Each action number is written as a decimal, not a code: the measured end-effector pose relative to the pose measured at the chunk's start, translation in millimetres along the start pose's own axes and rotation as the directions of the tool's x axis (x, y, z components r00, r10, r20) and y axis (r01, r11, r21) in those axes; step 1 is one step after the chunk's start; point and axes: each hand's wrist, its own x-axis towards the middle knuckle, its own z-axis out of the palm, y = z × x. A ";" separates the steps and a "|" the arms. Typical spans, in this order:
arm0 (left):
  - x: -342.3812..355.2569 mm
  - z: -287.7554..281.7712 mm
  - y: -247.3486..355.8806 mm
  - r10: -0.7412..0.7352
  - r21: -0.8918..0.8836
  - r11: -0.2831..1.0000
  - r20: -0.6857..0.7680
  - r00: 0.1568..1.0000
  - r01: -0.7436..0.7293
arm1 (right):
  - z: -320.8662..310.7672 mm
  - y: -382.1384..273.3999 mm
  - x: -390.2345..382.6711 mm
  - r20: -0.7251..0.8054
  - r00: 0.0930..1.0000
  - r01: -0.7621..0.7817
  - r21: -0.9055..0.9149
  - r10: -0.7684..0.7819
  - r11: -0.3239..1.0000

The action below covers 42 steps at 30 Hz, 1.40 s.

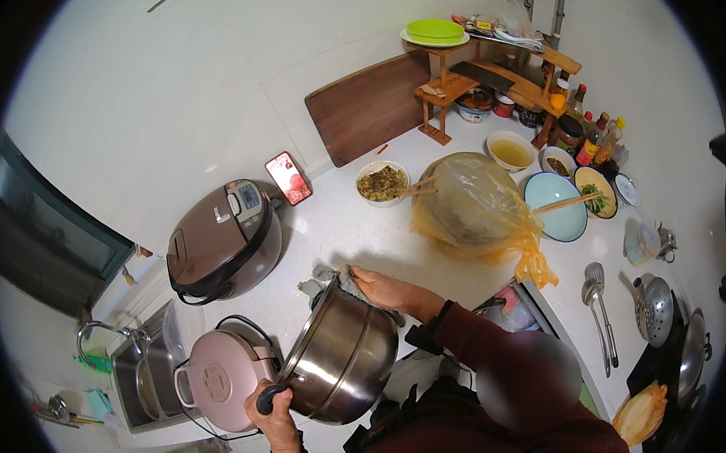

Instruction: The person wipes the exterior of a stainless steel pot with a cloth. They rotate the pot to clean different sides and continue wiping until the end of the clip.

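A large stainless steel pot (342,358) is tilted on its side at the counter's front edge, its mouth turned to the left. My left hand (276,418) is closed around the pot's black side handle (267,398). On the far side, my right hand (386,293) presses a grey cloth (351,287) against the pot near its rim. The pot's inside is hidden from this view. Just left of it sits a round pink electric appliance (222,380) with a closed lid.
A brown rice cooker (226,240) stands behind, near a phone (288,178) against the wall. Toward the right are a bowl of chopped food (382,183), a basin under yellow plastic (469,202) and a light blue bowl (555,207). The sink (131,382) lies left.
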 end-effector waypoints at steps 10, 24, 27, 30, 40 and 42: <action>-9.1 20.8 6.5 -0.077 -0.119 0.991 -0.200 0.977 0.053 | 97.1 -101.5 -100.8 0.016 0.823 0.355 -0.795 -0.568 0.492; -28.2 -18.4 -37.3 -0.134 -0.120 0.986 -0.140 0.981 0.117 | 9.4 29.8 -25.3 0.201 0.980 -0.004 -0.015 0.007 1.000; -28.4 -11.8 -43.9 -0.044 -0.069 0.997 -0.225 0.973 0.029 | 21.9 57.2 -33.3 0.157 0.959 0.179 0.310 -0.237 0.934; -26.3 -10.8 -42.2 -0.020 -0.044 0.999 -0.265 0.964 0.009 | 16.9 39.6 -22.7 0.140 0.855 0.513 -0.073 -0.500 0.855; -27.6 -0.7 -25.8 -0.161 -0.143 0.982 -0.263 0.951 0.126 | 103.8 -105.6 -97.1 0.047 0.796 0.393 -0.798 -0.603 0.456; -24.1 -0.9 -24.2 -0.215 -0.227 0.960 -0.226 0.950 0.163 | 124.3 -111.7 -110.3 0.155 0.665 0.496 -0.823 -0.730 0.277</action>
